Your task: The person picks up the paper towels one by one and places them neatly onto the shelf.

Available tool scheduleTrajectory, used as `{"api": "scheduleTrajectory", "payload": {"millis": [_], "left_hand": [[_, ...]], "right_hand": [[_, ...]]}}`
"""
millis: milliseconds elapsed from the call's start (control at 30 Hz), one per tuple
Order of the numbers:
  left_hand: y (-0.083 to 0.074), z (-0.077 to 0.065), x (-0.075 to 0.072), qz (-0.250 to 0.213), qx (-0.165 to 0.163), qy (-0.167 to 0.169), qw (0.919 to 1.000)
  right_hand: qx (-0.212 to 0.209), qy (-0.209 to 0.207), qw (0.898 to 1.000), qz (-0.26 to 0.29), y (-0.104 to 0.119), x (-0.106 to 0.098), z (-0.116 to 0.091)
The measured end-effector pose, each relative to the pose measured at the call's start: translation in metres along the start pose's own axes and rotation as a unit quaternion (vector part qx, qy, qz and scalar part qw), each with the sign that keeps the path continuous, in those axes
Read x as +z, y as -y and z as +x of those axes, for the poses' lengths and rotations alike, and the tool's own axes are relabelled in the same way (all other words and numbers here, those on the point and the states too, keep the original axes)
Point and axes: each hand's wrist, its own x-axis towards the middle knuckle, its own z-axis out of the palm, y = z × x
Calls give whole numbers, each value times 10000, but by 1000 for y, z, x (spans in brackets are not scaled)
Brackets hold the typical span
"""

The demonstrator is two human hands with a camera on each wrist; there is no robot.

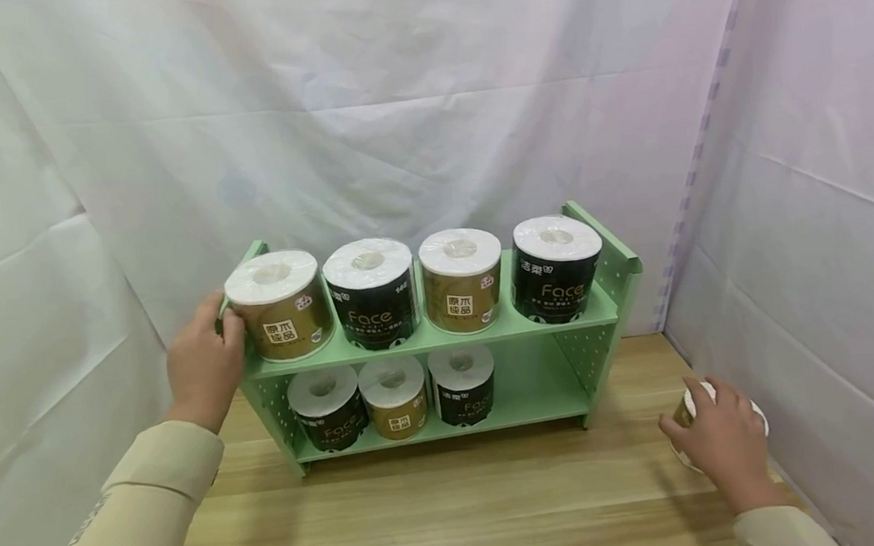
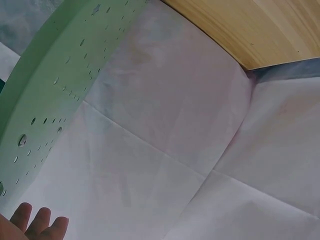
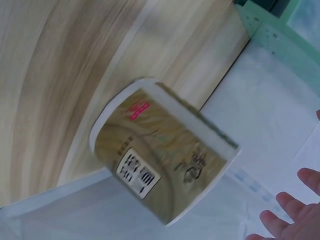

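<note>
My left hand [image 1: 205, 362] is at the left end of a green two-tier shelf [image 1: 533, 376], beside a gold-wrapped toilet roll [image 1: 290, 319]. In the left wrist view its fingers [image 2: 44, 222] are extended near the perforated side panel [image 2: 65, 65]; contact is unclear. At the far right, my right hand [image 1: 728, 439] hovers over another gold-wrapped toilet roll [image 3: 160, 155] near the table's edge, largely covering it in the head view. The right wrist view shows those fingers [image 3: 287, 205] spread and apart from the roll, whose wrapper carries a barcode label.
On the upper tier, a black roll [image 1: 371, 306], a gold roll [image 1: 462, 292] and another black roll [image 1: 556, 278] stand upright. Below are a black roll [image 1: 329, 413], a gold roll [image 1: 394, 401] and a black roll [image 1: 462, 388]. White curtains [image 1: 399, 142] surround the wooden table [image 1: 451, 506].
</note>
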Motion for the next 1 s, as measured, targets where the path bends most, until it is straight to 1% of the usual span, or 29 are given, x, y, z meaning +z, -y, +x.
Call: {"api": "scheduleTrajectory", "payload": {"millis": [167, 300, 567, 667, 833, 1000], "left_hand": [[1, 0, -1, 3, -81, 80, 9999], [2, 0, -1, 8, -127, 71, 9999], [1, -1, -1, 11, -85, 33, 10000], [0, -1, -1, 0, -43, -18, 10000], [0, -1, 0, -8, -30, -50, 10000], [-2, -1, -1, 26, -10, -73, 10000]], "right_hand": [[226, 419, 9988, -69, -9, -2, 3], [284, 591, 9978, -92, -14, -2, 3], [395, 758, 9963, -90, -26, -1, 5], [432, 742, 9963, -76, -30, 0, 6], [469, 602, 9971, -82, -36, 1, 8], [642, 727, 9952, -113, -43, 2, 9]]}}
